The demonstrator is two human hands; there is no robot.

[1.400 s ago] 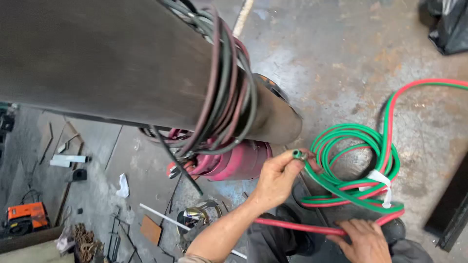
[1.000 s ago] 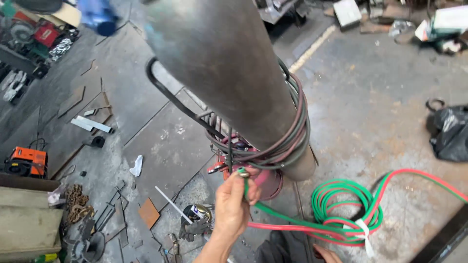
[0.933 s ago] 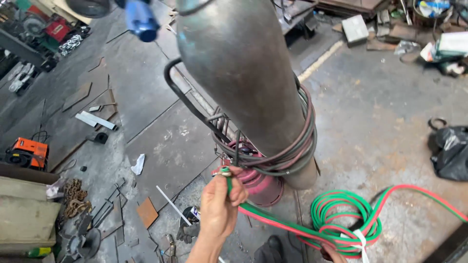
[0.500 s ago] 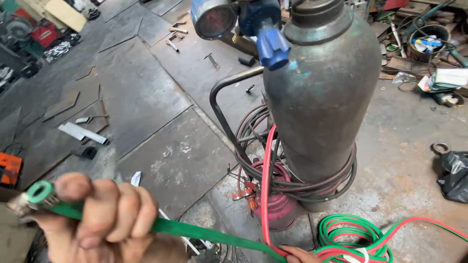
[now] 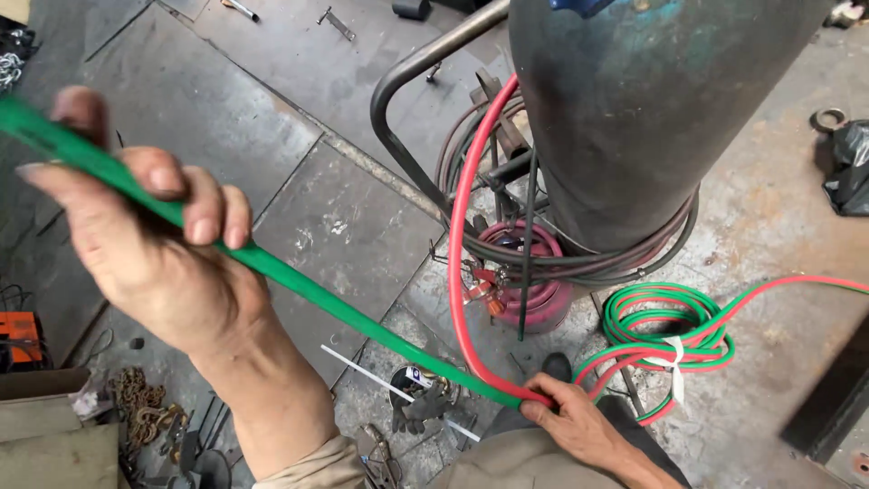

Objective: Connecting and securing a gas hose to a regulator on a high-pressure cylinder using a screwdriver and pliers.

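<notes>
My left hand is raised close to the camera and grips a green hose that runs down and to the right. My right hand, low in the view, pinches the green hose together with a red hose where the two meet. The red hose arcs up from there toward the top of a large dark gas cylinder. A tied coil of green and red hose lies on the floor right of my right hand.
Dark hoses are wrapped around the cylinder's base, with a small maroon cylinder and a metal cart handle beside it. Tools and chain lie on the steel floor plates at lower left. A black bag sits at far right.
My left hand has pulled the green hose further up and left, so its end is now out of view. The view has tilted down toward the cylinder's base, and my right hand now shows.
</notes>
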